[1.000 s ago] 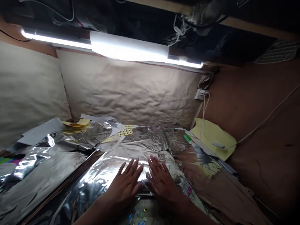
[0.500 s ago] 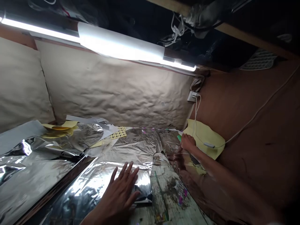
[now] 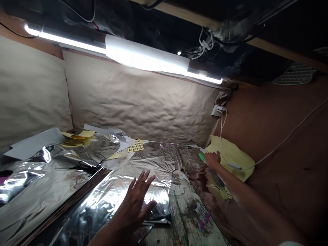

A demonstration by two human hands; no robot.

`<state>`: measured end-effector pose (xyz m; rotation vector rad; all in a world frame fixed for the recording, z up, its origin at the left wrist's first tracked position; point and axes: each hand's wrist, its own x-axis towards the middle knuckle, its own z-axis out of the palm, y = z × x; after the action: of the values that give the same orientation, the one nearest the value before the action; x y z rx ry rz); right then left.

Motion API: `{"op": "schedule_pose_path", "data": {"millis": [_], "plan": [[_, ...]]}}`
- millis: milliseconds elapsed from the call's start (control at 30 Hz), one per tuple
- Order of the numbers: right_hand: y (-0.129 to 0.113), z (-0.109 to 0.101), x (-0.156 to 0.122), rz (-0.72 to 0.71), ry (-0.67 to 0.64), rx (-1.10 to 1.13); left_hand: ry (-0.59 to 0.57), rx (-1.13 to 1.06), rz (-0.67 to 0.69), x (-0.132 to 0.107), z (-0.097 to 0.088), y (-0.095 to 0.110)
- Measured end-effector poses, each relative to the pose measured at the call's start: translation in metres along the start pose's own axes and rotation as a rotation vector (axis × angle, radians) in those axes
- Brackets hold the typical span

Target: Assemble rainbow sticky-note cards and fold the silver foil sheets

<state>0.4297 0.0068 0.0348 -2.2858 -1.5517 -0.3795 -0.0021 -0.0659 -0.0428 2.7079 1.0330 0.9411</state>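
Observation:
My left hand (image 3: 138, 201) is over a shiny silver foil sheet (image 3: 102, 198), fingers stretched out and the thumb apart. Whether its palm touches the foil, I cannot tell. At the far right of the work surface, my right hand (image 3: 212, 160) is closed, with a small green piece (image 3: 202, 156) sticking out from its fingers. The piece is too small to name. Under that hand lies crinkled foil, close to a yellow paper sheet (image 3: 230, 153).
A worn board (image 3: 184, 194) lies right of the foil. Behind are a yellow sticker sheet (image 3: 135, 146), loose white paper (image 3: 38, 140) and folded yellow paper (image 3: 78, 136). A white cable (image 3: 287, 119) runs down the right wall. A lit tube (image 3: 71, 41) hangs above.
The whole scene sits farther right in the view. The fingers of my left hand are more raised and closer together. More of the green piece at my right hand shows.

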Motion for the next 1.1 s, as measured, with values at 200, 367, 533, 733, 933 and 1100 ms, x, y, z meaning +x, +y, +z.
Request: {"op": "schedule_pose_path", "data": {"millis": [200, 367, 533, 733, 933, 1100], "plan": [[-0.026, -0.037, 0.002, 0.014, 0.202, 0.266, 0.116, -0.151, -0.056, 0.003, -0.004, -0.002], [-0.076, -0.061, -0.028, -0.141, 0.253, 0.665, 0.185, -0.228, -0.173, 0.027, -0.031, 0.001], [-0.134, -0.047, -0.091, -0.392, -0.039, 1.371, 0.286, -0.019, -0.01, 0.054, -0.045, -0.008], [-0.152, -0.024, -0.115, -0.063, 0.051, 1.549, 0.395, 0.306, 0.22, 0.05, -0.031, -0.036], [-0.148, -0.041, -0.123, 0.217, -0.462, 1.872, 0.389, 0.561, 0.052, 0.045, -0.033, -0.029], [-0.15, -0.037, -0.129, 0.226, -0.249, 1.746, 0.34, 0.575, -0.056, 0.046, -0.031, -0.026]]}}
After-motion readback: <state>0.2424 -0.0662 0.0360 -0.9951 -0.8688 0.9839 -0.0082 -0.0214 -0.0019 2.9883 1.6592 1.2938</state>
